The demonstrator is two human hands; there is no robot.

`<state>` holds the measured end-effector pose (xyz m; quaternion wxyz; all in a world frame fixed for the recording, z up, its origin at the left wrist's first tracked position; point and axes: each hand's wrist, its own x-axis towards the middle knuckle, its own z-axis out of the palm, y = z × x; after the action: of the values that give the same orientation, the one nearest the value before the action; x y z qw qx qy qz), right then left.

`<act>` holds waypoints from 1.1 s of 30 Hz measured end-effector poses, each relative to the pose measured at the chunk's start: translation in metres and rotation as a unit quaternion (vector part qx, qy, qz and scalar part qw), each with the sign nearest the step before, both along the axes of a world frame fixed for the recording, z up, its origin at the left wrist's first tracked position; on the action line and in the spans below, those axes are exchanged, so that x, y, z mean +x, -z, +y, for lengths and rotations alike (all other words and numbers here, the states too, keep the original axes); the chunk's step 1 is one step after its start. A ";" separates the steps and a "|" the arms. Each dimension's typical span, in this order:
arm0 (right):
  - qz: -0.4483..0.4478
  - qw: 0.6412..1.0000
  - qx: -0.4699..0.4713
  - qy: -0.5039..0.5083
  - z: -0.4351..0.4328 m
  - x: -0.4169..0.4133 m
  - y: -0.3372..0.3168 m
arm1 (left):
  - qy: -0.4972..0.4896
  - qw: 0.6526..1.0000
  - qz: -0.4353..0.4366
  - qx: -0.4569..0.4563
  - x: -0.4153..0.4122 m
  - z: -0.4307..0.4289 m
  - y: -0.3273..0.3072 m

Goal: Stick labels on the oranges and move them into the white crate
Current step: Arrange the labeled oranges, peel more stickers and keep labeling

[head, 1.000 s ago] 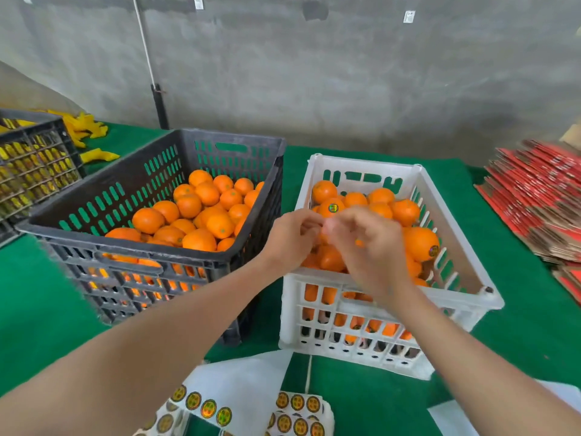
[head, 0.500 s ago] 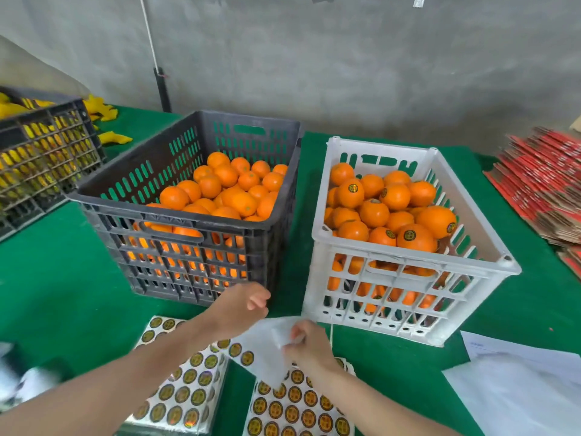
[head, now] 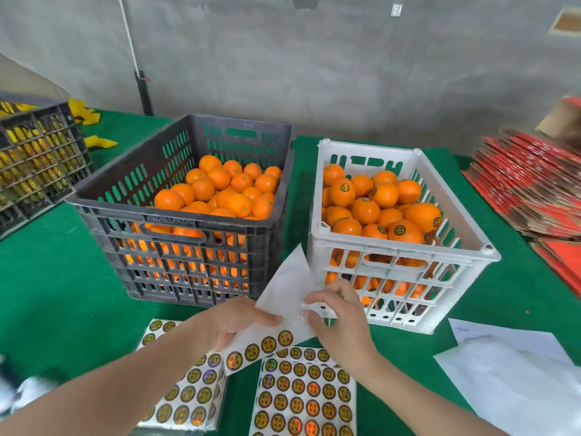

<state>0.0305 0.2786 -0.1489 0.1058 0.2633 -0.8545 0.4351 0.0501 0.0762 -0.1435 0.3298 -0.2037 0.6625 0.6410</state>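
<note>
Over the green table (head: 56,278), lower middle of the frame, my left hand (head: 239,322) grips a label sheet (head: 283,291) and my right hand (head: 339,319) pinches its edge; I judge a label (head: 285,337) is being peeled, next to press on an orange (head: 169,199) in the black crate (head: 176,215) at centre left.

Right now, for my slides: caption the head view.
Left hand and right hand hold a label sheet before the white crate.

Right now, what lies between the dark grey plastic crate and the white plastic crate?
Head view: just a narrow strip of green table cloth. The raised corner of the white label backing sheet overlaps its near end.
</note>
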 end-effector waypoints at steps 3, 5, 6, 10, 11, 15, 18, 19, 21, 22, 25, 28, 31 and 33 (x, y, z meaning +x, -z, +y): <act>0.082 0.992 0.082 -0.053 0.001 0.015 0.006 | 0.008 0.999 -0.003 0.036 -0.002 0.005 -0.002; 0.083 0.989 0.105 -0.057 0.000 0.019 0.007 | 0.014 0.999 -0.002 0.047 -0.003 0.008 -0.003; 0.080 0.990 0.106 -0.054 0.000 0.019 0.008 | 0.015 0.999 -0.001 0.046 -0.003 0.009 -0.003; 0.069 0.990 0.105 -0.064 0.001 0.021 0.006 | 0.021 0.999 -0.006 0.033 -0.005 0.011 -0.001; 0.078 0.989 0.102 -0.070 0.001 0.022 0.006 | 0.025 0.999 -0.010 0.027 -0.006 0.012 -0.001; 0.134 0.983 0.103 -0.075 0.000 0.024 0.002 | 0.041 0.999 -0.020 0.005 -0.009 0.016 -0.001; 0.116 0.986 0.082 -0.090 0.001 0.026 0.002 | 0.047 0.998 -0.020 -0.019 -0.012 0.016 0.001; 0.082 0.990 0.065 -0.090 0.001 0.027 0.001 | 0.053 0.998 -0.016 -0.035 -0.013 0.017 0.001; -0.002 0.997 0.013 -0.077 0.002 0.025 -0.004 | 0.086 0.992 0.011 -0.094 -0.014 0.019 0.007; -0.033 0.997 -0.015 -0.067 0.001 0.023 -0.008 | 0.106 0.985 0.030 -0.133 -0.013 0.019 0.010; -0.070 0.994 -0.072 -0.041 -0.004 0.014 -0.026 | 0.162 0.965 0.059 -0.196 -0.010 0.022 0.024; -0.067 0.993 -0.088 -0.043 -0.012 0.005 -0.042 | 0.233 0.932 0.079 -0.265 -0.009 0.025 0.026; -0.042 0.994 -0.091 -0.049 -0.021 -0.004 -0.056 | 0.306 0.858 0.172 -0.374 -0.007 0.024 0.013; -0.017 0.993 -0.107 -0.045 -0.028 -0.012 -0.067 | 0.266 0.840 0.269 -0.389 -0.004 0.020 -0.012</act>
<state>0.0184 0.2509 -0.0820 0.0990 0.2815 -0.7921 0.5326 0.0462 0.0960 -0.1316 0.1904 0.0489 0.9486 0.2480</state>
